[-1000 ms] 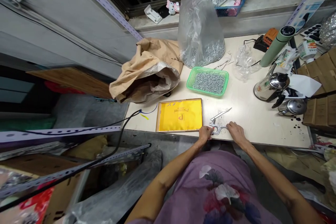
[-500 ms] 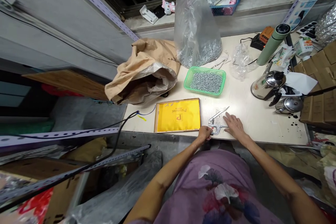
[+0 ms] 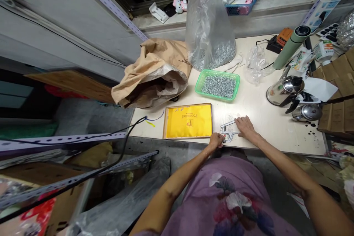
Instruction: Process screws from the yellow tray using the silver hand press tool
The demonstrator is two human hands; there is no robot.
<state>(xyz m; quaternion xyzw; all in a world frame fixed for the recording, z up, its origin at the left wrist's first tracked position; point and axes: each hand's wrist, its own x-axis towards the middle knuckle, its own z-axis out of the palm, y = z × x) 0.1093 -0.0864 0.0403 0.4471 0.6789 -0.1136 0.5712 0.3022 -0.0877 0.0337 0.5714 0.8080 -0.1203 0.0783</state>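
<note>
Apparently, the right hand (image 3: 245,128) has reached the lever (image 3: 228,124).

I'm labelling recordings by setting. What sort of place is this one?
Probably a small workshop: the table bears a green basket of small metal parts, a clear plastic bag of similar-looking pieces, and a metal lever device.
</note>
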